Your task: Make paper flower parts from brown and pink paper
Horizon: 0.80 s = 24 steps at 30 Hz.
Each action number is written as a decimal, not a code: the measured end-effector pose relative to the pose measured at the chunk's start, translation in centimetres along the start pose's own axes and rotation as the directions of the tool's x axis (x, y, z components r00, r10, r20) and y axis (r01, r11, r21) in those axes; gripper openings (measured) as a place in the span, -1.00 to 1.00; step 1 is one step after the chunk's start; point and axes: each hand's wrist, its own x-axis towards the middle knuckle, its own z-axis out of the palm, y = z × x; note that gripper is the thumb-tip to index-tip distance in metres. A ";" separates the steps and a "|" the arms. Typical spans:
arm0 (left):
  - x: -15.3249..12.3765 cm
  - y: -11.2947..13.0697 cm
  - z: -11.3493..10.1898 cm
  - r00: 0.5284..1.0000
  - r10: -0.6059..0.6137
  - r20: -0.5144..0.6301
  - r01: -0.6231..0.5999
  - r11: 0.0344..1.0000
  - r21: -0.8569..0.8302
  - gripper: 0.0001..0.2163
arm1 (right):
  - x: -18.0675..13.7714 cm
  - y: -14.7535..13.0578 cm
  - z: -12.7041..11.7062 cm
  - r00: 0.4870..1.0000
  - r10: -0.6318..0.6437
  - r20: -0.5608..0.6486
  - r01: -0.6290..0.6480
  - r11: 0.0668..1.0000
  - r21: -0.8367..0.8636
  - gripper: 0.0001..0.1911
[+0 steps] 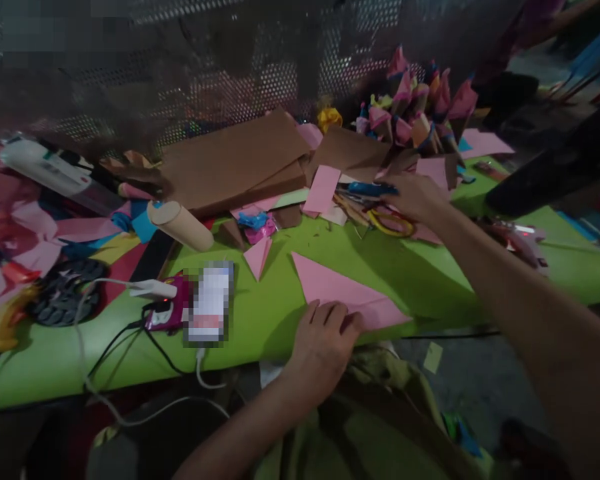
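A folded sheet of pink paper (343,287), roughly triangular, lies near the front edge of the green table. My left hand (325,340) is on its near edge, fingers curled over the paper and holding it down. Stretched out to the back of the table, my right hand (417,197) has its fingers closed at the end of a long blue object (367,189), whose kind I cannot make out. Below that hand lies a yellow loop (390,223), possibly a scissor handle. A small folded pink piece (258,257) sits left of the sheet.
Brown cardboard (235,160) lies at the back, near a cluster of pink paper cones (420,107). A cardboard tube (180,225), a phone (210,303) on a white cable, a purple power socket (170,307) and a yellow glue gun (13,320) occupy the left.
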 end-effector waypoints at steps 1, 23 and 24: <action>-0.2 0.0 0.0 1.000 0.008 0.002 -0.008 1.000 0.001 -0.75 | 0.2 0.2 0.1 1.000 0.006 0.010 -0.006 1.000 0.006 -0.51; 1.4 -1.6 -2.2 0.990 -0.092 0.102 0.115 0.964 -0.239 -0.76 | -3.1 2.0 -1.8 0.971 0.134 -0.200 -0.103 0.982 0.157 -0.61; 1.6 -1.7 -2.3 0.988 -0.105 0.116 0.131 0.960 -0.247 -0.75 | -4.0 2.6 -1.8 0.971 0.144 -0.192 -0.102 0.972 0.213 -0.64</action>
